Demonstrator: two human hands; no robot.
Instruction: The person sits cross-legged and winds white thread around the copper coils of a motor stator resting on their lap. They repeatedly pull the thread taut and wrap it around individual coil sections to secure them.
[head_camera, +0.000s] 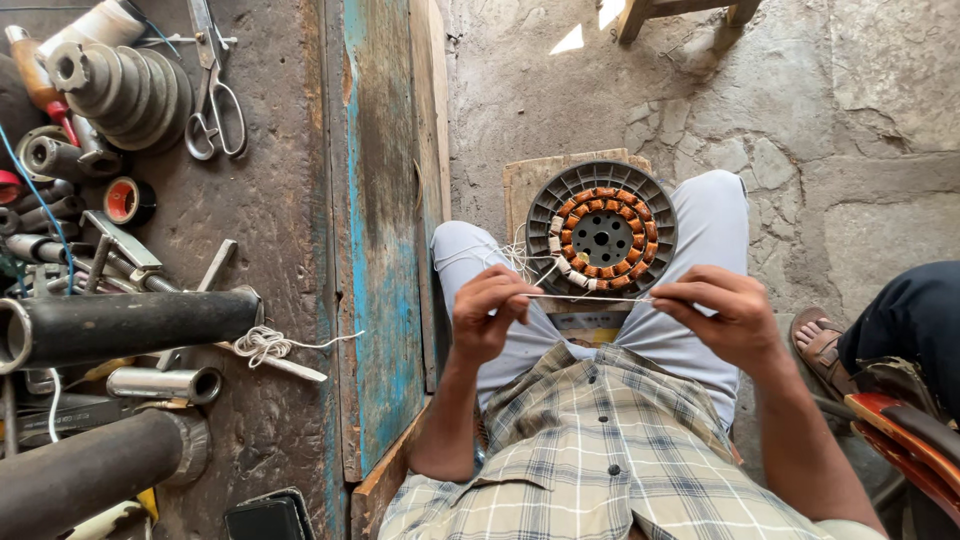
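A: What do we have between our hands?

B: Our left hand (487, 318) and right hand (722, 317) each pinch one end of a thin white cord (590, 297), the grip pressed together on it, so it runs taut across our lap.

A: And the round part?

B: The motor stator (601, 229), dark grey with a ring of copper coils, rests between our knees just beyond the cord. Loose white thread trails from its near edge toward our left hand.

A: What lies on the table to our left?

B: On the worn table (290, 200) we see scissors (213, 90), a stepped pulley (125, 92), black pipes (120, 325) and a knot of white string (262, 345). Another person's sandalled foot (818, 345) shows at the right.
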